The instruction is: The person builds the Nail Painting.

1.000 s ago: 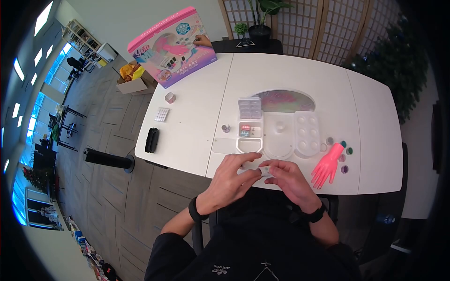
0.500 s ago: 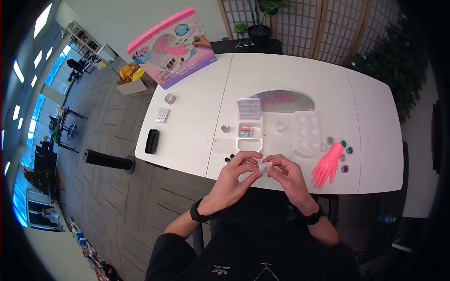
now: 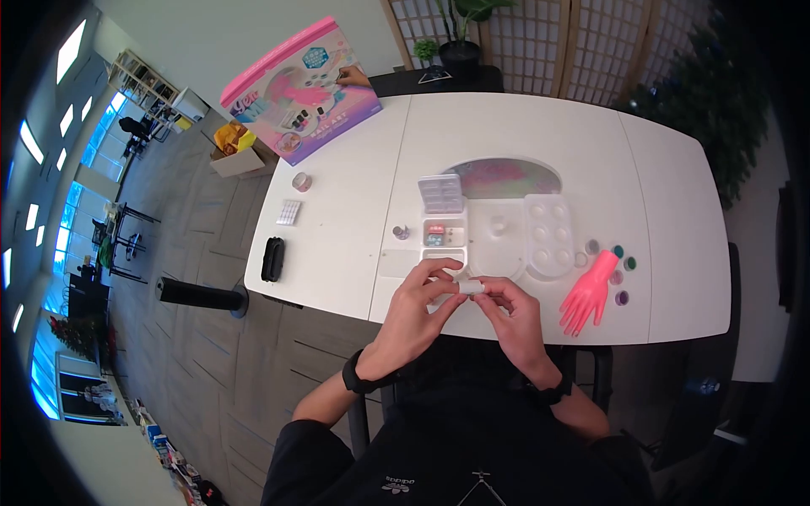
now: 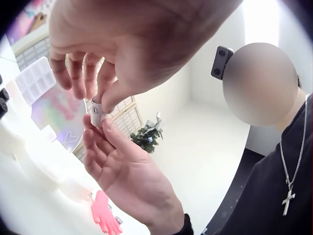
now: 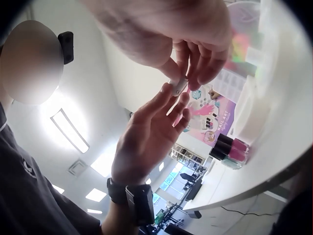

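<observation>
A small white cylinder (image 3: 471, 287) lies level between my two hands, above the table's front edge. My left hand (image 3: 412, 319) pinches its left end between thumb and fingertips. At its right end, the thumb and fingertips of my right hand (image 3: 516, 325) pinch it too. A small dark printed mark shows on the cylinder (image 4: 96, 110) in the left wrist view. Two polish bottles (image 5: 231, 152) with black caps, one pink and one pale green, stand near the hands in the right wrist view. Beyond the hands sits a white nail station (image 3: 498, 253) with a compartment tray.
A pink model hand (image 3: 588, 295) lies to the right, beside several small glitter pots (image 3: 622, 298). A clear polish bottle (image 3: 401, 232) stands left of the station. Farther left are a black case (image 3: 272, 259), a white pad (image 3: 288, 212), a jar (image 3: 301, 181) and the nail art box (image 3: 304, 93).
The white cylinder has turned from a tilted position to lie level between the fingertips. Both hands have risen slightly, and the dark bottle caps beside the left hand have gone from the head view.
</observation>
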A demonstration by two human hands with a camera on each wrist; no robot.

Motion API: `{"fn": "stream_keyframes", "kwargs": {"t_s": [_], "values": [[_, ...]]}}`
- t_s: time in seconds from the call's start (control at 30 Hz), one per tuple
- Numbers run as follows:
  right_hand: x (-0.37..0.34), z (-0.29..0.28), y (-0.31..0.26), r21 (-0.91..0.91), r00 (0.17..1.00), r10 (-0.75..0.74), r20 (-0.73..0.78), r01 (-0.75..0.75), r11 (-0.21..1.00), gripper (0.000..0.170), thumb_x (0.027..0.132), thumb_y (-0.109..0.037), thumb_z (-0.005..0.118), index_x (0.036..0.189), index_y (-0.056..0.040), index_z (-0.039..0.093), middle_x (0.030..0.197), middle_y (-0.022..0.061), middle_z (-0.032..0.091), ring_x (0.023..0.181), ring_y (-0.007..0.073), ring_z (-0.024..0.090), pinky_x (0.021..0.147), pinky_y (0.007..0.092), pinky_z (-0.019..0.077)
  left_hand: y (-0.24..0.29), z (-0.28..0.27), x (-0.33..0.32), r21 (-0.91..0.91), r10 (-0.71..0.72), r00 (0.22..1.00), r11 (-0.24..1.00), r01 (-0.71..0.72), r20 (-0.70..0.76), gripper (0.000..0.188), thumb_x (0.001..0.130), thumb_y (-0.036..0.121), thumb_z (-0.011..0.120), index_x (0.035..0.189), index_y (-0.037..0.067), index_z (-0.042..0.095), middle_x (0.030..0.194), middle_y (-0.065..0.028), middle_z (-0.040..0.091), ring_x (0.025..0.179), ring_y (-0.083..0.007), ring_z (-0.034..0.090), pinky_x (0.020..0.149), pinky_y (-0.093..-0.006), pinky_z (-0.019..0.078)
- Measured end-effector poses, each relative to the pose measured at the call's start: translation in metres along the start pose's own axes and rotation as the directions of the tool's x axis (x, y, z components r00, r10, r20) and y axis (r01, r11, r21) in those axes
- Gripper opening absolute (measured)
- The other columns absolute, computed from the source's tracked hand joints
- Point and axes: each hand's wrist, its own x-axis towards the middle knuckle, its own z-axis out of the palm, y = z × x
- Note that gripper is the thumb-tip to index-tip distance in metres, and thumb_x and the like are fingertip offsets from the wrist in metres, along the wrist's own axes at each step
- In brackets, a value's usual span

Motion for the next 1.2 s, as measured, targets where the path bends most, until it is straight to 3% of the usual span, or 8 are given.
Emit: {"fn": "stream_keyframes", "kwargs": {"t_s": [0.23, 0.33, 0.53, 0.77, 0.87, 0.97, 1.0, 1.2], "values": [[0.005, -0.008, -0.001, -0.063, 0.997, -0.082, 0.011, 0.083, 0.995, 0.012, 0.103, -0.003, 0.076, 0.114, 0.0022, 0.075, 0.122, 0.0118, 0.078, 0.099, 0.0192, 0.077, 0.089, 0.0326, 0.0630, 0.011, -0.006, 0.010, 0.053, -0.045, 0.999, 0.998, 0.045, -0.007, 0.021, 0.094, 0.004, 0.086, 0.109, 0.002, 0.073, 0.135, -0.0111, 0.072, 0.106, -0.0243, 0.073, 0.091, -0.0359, 0.0601], [0.006, -0.011, -0.006, -0.135, 0.992, -0.123, 0.040, 0.127, 0.983, 0.013, 0.102, -0.002, 0.076, 0.114, 0.0026, 0.075, 0.122, 0.0126, 0.078, 0.098, 0.0205, 0.077, 0.085, 0.0328, 0.0623, 0.010, -0.013, 0.017, 0.026, -0.077, 0.993, 0.997, 0.075, 0.094, 0.022, 0.096, 0.006, 0.084, 0.113, 0.003, 0.069, 0.126, -0.0113, 0.076, 0.108, -0.0272, 0.074, 0.091, -0.0376, 0.0607], [0.009, -0.014, -0.006, -0.170, 0.986, -0.151, 0.072, 0.161, 0.972, 0.013, 0.102, -0.001, 0.076, 0.114, 0.0035, 0.075, 0.123, 0.0118, 0.076, 0.100, 0.0209, 0.077, 0.084, 0.0340, 0.0623, 0.010, -0.025, 0.035, 0.178, 0.109, 0.931, 0.967, -0.180, 0.349, 0.021, 0.101, 0.009, 0.078, 0.119, 0.005, 0.069, 0.120, -0.0126, 0.076, 0.108, -0.0357, 0.074, 0.088, -0.0426, 0.0611], [0.020, -0.015, 0.000, -0.093, 0.994, -0.096, 0.051, 0.100, 0.991, 0.015, 0.102, 0.003, 0.073, 0.117, 0.0045, 0.073, 0.128, 0.0120, 0.074, 0.107, 0.0241, 0.078, 0.098, 0.0359, 0.0653, 0.012, -0.023, 0.058, 0.314, 0.172, 0.909, 0.900, -0.301, 0.379, 0.027, 0.097, 0.012, 0.081, 0.120, 0.007, 0.067, 0.108, -0.0113, 0.075, 0.103, -0.0366, 0.072, 0.086, -0.0462, 0.0593], [0.027, -0.017, 0.009, -0.099, 0.986, -0.150, 0.076, 0.157, 0.983, 0.027, 0.103, 0.001, 0.074, 0.129, 0.0028, 0.069, 0.135, 0.0138, 0.072, 0.113, 0.0261, 0.076, 0.100, 0.0376, 0.0648, -0.002, -0.024, 0.072, 0.398, 0.204, 0.894, 0.840, -0.369, 0.399, 0.030, 0.096, 0.014, 0.082, 0.120, 0.009, 0.066, 0.107, -0.0101, 0.076, 0.103, -0.0355, 0.073, 0.087, -0.0469, 0.0585], [0.030, -0.018, 0.016, -0.204, 0.989, -0.142, 0.049, 0.149, 0.968, 0.038, 0.102, -0.001, 0.075, 0.138, 0.0003, 0.063, 0.143, 0.0147, 0.068, 0.122, 0.0287, 0.074, 0.102, 0.0389, 0.0638, -0.023, -0.027, 0.092, 0.470, 0.205, 0.906, 0.800, -0.373, 0.370, 0.028, 0.095, 0.014, 0.082, 0.117, 0.009, 0.065, 0.106, -0.0093, 0.077, 0.104, -0.0343, 0.073, 0.088, -0.0469, 0.0583], [0.030, -0.020, 0.015, -0.192, 0.995, -0.068, 0.069, 0.081, 0.978, 0.031, 0.105, -0.001, 0.072, 0.134, 0.0007, 0.062, 0.146, 0.0151, 0.067, 0.128, 0.0257, 0.071, 0.105, 0.0381, 0.0611, -0.035, -0.027, 0.098, 0.496, 0.193, 0.914, 0.790, -0.360, 0.356, 0.028, 0.094, 0.014, 0.082, 0.116, 0.009, 0.065, 0.106, -0.0090, 0.077, 0.104, -0.0338, 0.073, 0.088, -0.0465, 0.0585], [0.029, -0.027, 0.036, -0.337, 0.986, -0.040, 0.164, 0.094, 0.937, 0.030, 0.106, -0.007, 0.070, 0.135, -0.0021, 0.062, 0.137, 0.0141, 0.068, 0.122, 0.0305, 0.071, 0.098, 0.0417, 0.0606, -0.068, -0.017, 0.118, 0.585, 0.166, 0.916, 0.725, -0.365, 0.366, 0.023, 0.091, 0.014, 0.083, 0.106, 0.007, 0.066, 0.102, -0.0081, 0.078, 0.100, -0.0332, 0.074, 0.085, -0.0456, 0.0586]]}}
